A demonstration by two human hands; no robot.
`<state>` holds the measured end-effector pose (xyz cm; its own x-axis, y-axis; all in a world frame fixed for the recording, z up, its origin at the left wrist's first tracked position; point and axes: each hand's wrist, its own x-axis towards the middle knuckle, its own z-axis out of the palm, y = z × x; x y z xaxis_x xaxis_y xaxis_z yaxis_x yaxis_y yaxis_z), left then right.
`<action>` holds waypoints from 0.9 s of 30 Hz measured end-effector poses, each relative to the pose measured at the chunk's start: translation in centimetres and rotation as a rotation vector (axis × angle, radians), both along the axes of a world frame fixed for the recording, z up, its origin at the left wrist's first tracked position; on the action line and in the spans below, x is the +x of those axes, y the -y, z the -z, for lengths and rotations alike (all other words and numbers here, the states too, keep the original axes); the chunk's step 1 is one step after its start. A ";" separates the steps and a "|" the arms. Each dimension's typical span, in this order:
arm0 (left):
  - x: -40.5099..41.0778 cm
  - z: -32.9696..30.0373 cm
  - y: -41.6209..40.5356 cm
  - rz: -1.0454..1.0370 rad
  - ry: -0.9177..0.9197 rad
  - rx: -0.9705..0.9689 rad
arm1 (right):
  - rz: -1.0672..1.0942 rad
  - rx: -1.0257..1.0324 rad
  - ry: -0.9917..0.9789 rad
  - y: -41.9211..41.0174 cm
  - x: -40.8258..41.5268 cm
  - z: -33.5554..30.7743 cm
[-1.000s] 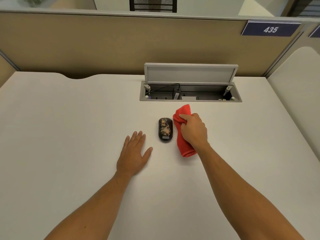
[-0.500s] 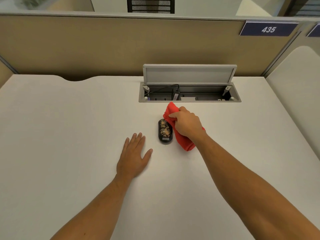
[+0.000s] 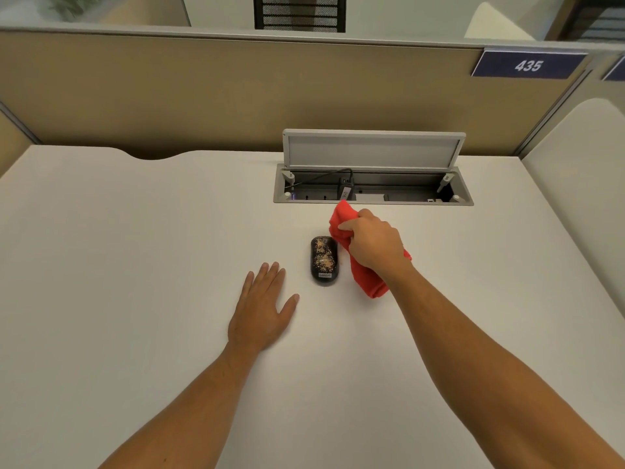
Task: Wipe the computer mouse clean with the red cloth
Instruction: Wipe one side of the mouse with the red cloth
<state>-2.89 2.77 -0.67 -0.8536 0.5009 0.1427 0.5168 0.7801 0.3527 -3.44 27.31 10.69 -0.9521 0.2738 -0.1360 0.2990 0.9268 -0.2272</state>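
- Pale, matte counter (image 3: 118, 265) fills most of the view, with two bare forearms reaching across it from the near edge.
- Nearest of the hands, the left hand (image 3: 262, 308) lies flat, palm down, fingers spread and its grip apart, holding nothing; it sits near the mouse, below and to its left, without touching it.
- Beyond it, the black mouse (image 3: 324, 260) rests on the counter, its back speckled with tan crumbs or dust and a small label at its near end.
- Just right of the mouse, the right hand (image 3: 373, 247) has its grip clamped on the red cloth (image 3: 367, 282), which is bunched in the fist; one end pokes out past the fingers toward the far side, the other trails toward the wrist and reaches the counter.
- The cloth sits right beside the mouse's far right corner; whether they touch cannot be told.
- Farther back, a grey cable tray (image 3: 372, 187) is sunk into the counter, its lid (image 3: 373, 150) standing up and a black plug and cord inside.
- Behind that, a tan partition (image 3: 203, 96) carries a dark blue sign (image 3: 527, 65) reading 435.
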 end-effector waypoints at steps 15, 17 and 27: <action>0.0 0.1 0.0 -0.002 0.003 0.002 | -0.016 -0.147 -0.092 0.7 2.8 0.5; -0.1 0.2 0.0 -0.004 0.003 0.003 | -0.023 -0.145 -0.077 0.5 3.2 0.8; -0.1 0.1 0.0 0.000 0.006 -0.003 | 0.018 -0.198 -0.106 -0.8 2.8 0.8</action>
<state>-2.96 2.77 -0.82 -0.8544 0.5015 0.1360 0.5147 0.7810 0.3538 -0.66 28.08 9.90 -0.9592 0.2687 -0.0883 0.2798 0.8559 -0.4348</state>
